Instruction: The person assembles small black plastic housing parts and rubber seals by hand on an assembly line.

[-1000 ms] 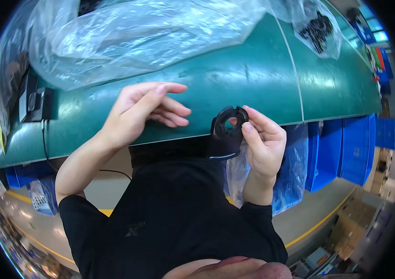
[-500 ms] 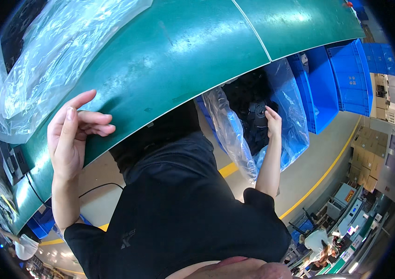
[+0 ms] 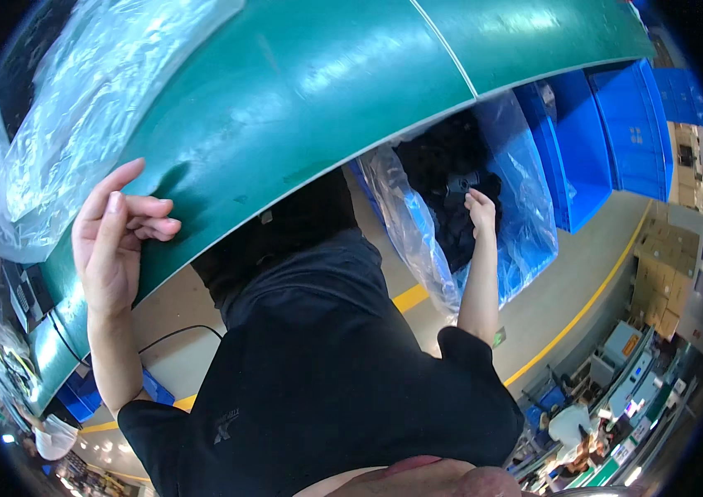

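My left hand (image 3: 115,240) hovers over the near edge of the green worktable (image 3: 285,91), its fingers apart and loosely bent, with nothing in them. Low on the right, my right hand (image 3: 481,211) reaches into a blue bin lined with a clear plastic bag (image 3: 525,199). Its thumb and fingers pinch the near end of a small black part (image 3: 461,184) with a greyish face; its exact kind does not show. Beneath and around it lies a heap of similar black parts (image 3: 442,149), too dark to tell apart.
Clear plastic sheeting (image 3: 111,91) covers the table's left end, near a small black device (image 3: 28,290) with a cable. Right of the lined bin stand further blue bins (image 3: 571,149). Stacked cardboard boxes (image 3: 662,273) and a person at another bench (image 3: 571,431) are farther right.
My right hand has closed its fingers on a black part, which has shifted slightly and turned. My left hand has drifted a little left, still with its fingers apart.
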Demonstrator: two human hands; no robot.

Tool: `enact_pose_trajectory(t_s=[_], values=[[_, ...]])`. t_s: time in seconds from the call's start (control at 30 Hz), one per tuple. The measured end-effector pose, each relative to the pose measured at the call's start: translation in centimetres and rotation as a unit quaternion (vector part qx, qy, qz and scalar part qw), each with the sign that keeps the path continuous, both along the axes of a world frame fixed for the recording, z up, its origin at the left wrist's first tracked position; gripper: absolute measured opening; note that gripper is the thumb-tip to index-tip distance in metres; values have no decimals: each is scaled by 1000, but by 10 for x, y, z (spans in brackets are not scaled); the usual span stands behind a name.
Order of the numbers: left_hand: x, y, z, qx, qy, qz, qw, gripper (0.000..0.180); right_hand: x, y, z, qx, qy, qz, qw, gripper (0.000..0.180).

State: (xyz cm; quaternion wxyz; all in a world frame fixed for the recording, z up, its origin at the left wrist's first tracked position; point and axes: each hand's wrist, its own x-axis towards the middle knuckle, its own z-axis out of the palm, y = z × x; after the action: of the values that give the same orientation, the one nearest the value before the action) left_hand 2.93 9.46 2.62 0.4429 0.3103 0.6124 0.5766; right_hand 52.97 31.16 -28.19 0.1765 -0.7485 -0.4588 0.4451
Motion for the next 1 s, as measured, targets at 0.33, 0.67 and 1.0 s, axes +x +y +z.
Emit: enact_pose_trajectory(t_s=[0.33, 0.67, 1.0], values=[[-3, 4, 11, -22, -45, -136, 989, 29, -135, -27, 261, 0, 298, 466, 833, 35], [-16, -15, 9, 67, 222, -90, 969, 30, -361, -7, 401, 308, 229, 643, 663, 20], [-22, -1, -12, 131, 263, -66, 954, 26, -677, 57, 349, 469, 91, 633, 610, 36]])
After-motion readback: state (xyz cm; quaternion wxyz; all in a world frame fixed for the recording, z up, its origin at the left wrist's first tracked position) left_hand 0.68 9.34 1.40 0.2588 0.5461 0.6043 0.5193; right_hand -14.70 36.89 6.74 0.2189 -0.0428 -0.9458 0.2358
